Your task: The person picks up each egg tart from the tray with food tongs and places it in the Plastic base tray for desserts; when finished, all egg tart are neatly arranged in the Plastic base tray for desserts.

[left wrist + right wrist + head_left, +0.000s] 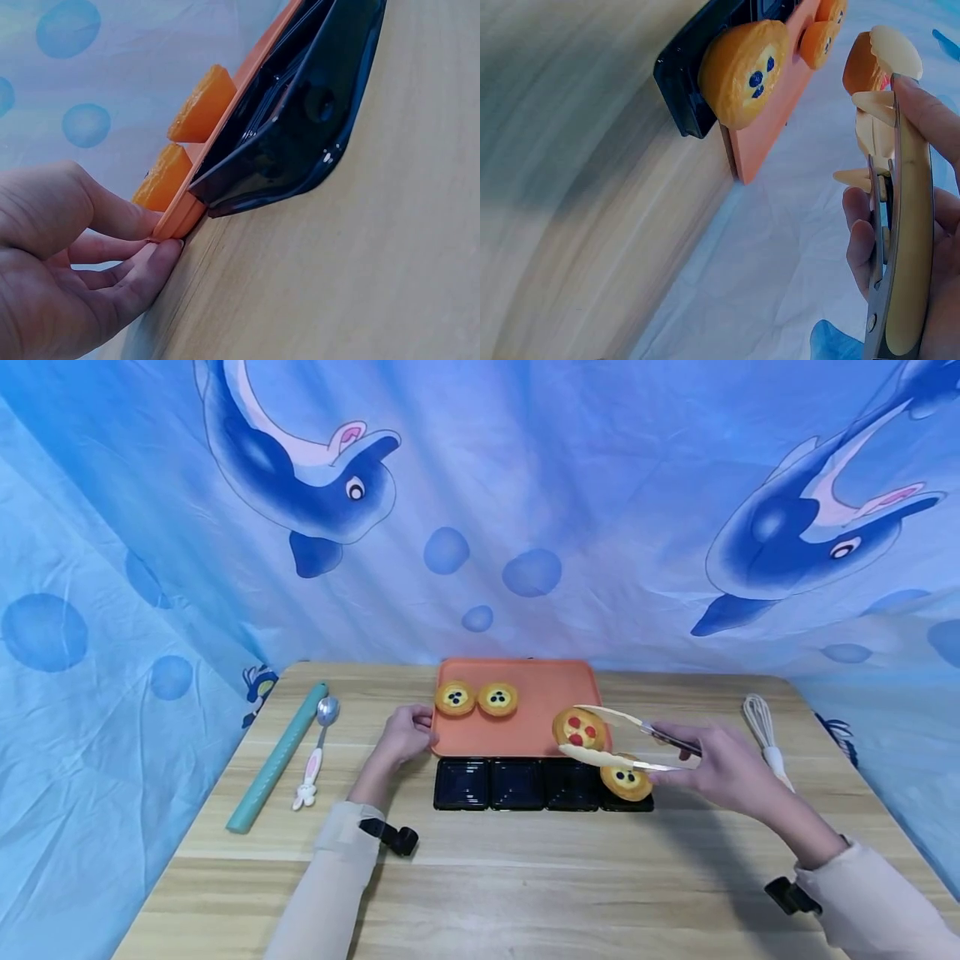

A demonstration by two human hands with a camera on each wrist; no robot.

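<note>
My right hand [723, 768] holds a pair of tongs [909, 240] by the handles. Between their cream-coloured tips is an egg tart with red berry pieces [580, 727], raised over the right front corner of the orange tray [540, 681]. My left hand [407, 733] pinches that tray's left edge between thumb and fingers [154, 274]. Two tarts with dark berries [455, 698] [498, 698] sit side by side at the tray's back left. Along its front lies a black four-part tray [517, 783], where another dark-berry tart [627, 783] rests in the rightmost compartment.
To the left lie a teal rolling pin [277, 760] and a spoon with a rabbit handle [311, 768]. A whisk [761, 727] lies at the right, beyond my right hand. A blue dolphin-print cloth [495, 485] hangs behind the wooden table [510, 877].
</note>
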